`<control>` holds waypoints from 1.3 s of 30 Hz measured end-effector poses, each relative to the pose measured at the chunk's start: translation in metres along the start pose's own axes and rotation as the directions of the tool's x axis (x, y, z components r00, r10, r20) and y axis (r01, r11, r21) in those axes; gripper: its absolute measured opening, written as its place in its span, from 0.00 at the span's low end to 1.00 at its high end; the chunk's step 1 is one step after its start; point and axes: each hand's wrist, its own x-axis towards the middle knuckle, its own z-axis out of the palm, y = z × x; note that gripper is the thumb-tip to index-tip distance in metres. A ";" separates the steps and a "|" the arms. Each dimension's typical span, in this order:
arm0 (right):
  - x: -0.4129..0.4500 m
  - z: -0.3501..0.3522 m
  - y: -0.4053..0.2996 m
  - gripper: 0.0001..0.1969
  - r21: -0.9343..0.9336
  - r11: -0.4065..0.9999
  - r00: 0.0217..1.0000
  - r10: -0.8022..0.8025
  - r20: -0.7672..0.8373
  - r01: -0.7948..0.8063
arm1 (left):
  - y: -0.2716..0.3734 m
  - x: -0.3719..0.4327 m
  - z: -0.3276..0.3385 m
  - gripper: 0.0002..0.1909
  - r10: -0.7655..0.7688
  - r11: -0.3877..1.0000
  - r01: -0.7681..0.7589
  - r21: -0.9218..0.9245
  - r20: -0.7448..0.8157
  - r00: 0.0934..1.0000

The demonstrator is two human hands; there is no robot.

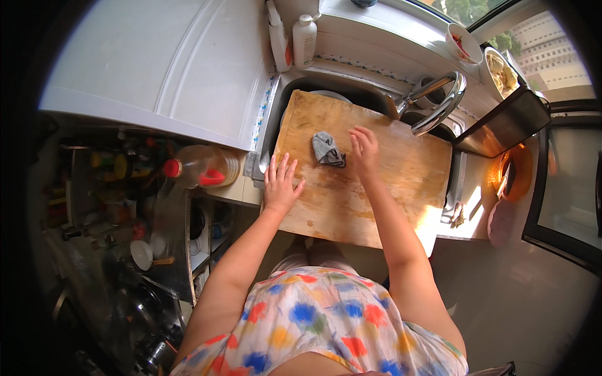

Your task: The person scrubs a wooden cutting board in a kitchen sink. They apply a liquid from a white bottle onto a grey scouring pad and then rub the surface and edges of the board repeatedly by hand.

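A large wooden board (348,202) lies across the sink, and its near edge juts out over the counter front. On it rests a crumpled grey cloth (328,149) with dark stripes at one end. My left hand (282,184) is spread at the board's left edge, palm down, holding nothing. Just right of the cloth is my right hand (365,151), apart from it, fingers slightly bent and nothing in them. Whether the right hand touches the wood is hard to tell.
A chrome faucet (439,103) arches over the board's far right. Behind the sink stand a spray bottle (281,40) and a white pump bottle (304,41). A plastic jug (207,165) with a red cap is at left. Bowls (463,43) line the windowsill; a metal container (505,123) stands right.
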 end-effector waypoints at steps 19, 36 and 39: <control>0.107 -0.014 0.116 0.18 -0.146 0.989 0.994 -0.042 -0.102 0.027 | 0.000 0.001 -0.006 0.33 0.024 1.000 -0.024 -0.015 -0.024 0.999; 0.098 -0.025 0.118 0.20 0.009 0.998 0.997 -0.058 -0.056 0.059 | 0.002 0.002 -0.007 0.33 0.008 1.000 -0.008 0.003 0.031 0.999; 0.101 -0.026 0.116 0.20 0.011 0.996 0.995 -0.084 -0.057 0.085 | 0.002 0.003 -0.007 0.33 0.013 1.000 -0.013 0.007 0.021 1.000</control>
